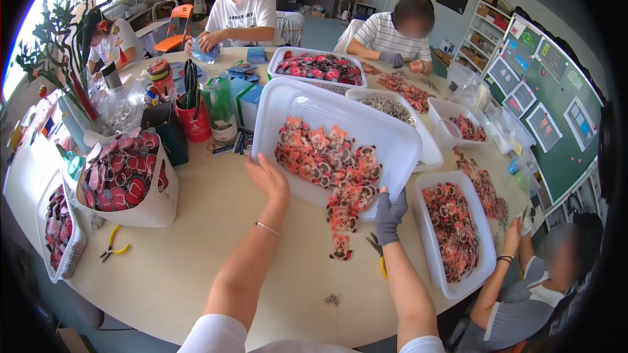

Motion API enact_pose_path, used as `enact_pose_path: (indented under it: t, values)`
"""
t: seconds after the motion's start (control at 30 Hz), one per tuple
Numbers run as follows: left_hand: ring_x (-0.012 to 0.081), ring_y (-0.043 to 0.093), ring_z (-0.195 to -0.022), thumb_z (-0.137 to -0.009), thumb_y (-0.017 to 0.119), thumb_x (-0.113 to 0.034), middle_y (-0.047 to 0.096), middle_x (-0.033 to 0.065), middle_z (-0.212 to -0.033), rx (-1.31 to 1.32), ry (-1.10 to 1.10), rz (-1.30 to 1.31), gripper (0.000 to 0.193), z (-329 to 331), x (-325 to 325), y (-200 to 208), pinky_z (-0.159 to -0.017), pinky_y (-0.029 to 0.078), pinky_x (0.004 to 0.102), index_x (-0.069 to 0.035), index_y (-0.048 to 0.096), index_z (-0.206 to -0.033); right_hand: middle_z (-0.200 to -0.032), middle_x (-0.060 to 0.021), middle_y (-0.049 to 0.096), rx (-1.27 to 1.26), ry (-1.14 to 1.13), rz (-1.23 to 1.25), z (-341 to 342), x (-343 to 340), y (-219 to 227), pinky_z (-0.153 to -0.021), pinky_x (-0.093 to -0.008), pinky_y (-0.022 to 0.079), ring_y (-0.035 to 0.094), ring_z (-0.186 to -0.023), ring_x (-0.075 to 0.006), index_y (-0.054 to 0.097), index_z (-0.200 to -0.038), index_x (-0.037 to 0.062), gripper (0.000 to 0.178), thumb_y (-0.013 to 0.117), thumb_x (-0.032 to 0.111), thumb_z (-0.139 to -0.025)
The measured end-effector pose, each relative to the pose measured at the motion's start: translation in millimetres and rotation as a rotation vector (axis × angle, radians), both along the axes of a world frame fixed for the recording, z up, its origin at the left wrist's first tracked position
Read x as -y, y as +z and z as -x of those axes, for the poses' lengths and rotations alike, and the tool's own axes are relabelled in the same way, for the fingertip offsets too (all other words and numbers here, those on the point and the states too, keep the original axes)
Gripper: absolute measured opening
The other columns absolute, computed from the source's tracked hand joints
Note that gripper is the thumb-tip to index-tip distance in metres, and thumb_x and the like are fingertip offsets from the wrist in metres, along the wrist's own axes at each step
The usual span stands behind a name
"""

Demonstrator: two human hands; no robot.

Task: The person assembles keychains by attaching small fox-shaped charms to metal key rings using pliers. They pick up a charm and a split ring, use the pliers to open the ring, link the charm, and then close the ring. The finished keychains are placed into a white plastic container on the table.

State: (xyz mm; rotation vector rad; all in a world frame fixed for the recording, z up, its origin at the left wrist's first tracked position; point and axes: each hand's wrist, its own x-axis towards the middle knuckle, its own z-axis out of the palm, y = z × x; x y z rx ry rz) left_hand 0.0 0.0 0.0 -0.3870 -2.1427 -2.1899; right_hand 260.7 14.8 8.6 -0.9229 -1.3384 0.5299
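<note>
White tub tilted toward near edge of desk, spilling charms; fingers of left hand, gloved right hand holding corners.

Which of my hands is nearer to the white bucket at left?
Left. Your left hand is right of the bucket; your gloved right hand is farther right, on the lower right of the tilted tub.

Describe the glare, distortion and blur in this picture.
Head view: bright glare washes out the upper left; black surrounds the fisheye circle; the green board leans near the right rim; co-workers' faces are smudged; the held tub looks fairly sharp.
</note>
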Motion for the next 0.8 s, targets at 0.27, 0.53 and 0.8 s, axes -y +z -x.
enact_pose_path:
  t: [0.27, 0.53, 0.8]
  values:
    - [0.0369, 0.046, -0.112, -0.099, 0.042, -0.029, 0.049, 0.0269, -0.117, 0.063, 0.001, -0.178, 0.046, 18.1, -21.2, -2.0, -0.099, 0.034, 0.0434, 0.011, 0.044, -0.121, -0.097, -0.0143, 0.068, 0.013, -0.082, -0.028, 16.1, -11.3, 7.1, -0.075, -0.0336, 0.051, 0.066, -0.084, -0.0202, 0.059, -0.113, -0.0042, 0.030, 0.061, 0.015, -0.090]
    - [0.0361, 0.048, -0.108, -0.100, 0.042, -0.028, 0.049, 0.0261, -0.114, 0.053, 0.067, -0.219, 0.043, 5.1, -12.4, 1.1, -0.097, 0.036, 0.0430, 0.012, 0.044, -0.117, -0.098, -0.0111, 0.068, 0.082, -0.100, -0.043, 11.8, -5.2, 11.7, -0.077, -0.0312, 0.050, 0.063, -0.085, -0.0170, 0.059, -0.112, -0.0055, 0.029, 0.060, 0.016, -0.092]
    - [0.0329, 0.050, -0.108, -0.100, 0.040, -0.026, 0.049, 0.0239, -0.118, 0.061, 0.082, -0.246, 0.043, 5.3, -9.7, 7.3, -0.096, 0.038, 0.0410, 0.011, 0.044, -0.121, -0.095, -0.0117, 0.068, 0.040, -0.116, -0.054, 19.7, -7.2, 13.8, -0.073, -0.0317, 0.050, 0.063, -0.081, -0.0175, 0.060, -0.110, -0.0051, 0.029, 0.059, 0.018, -0.093]
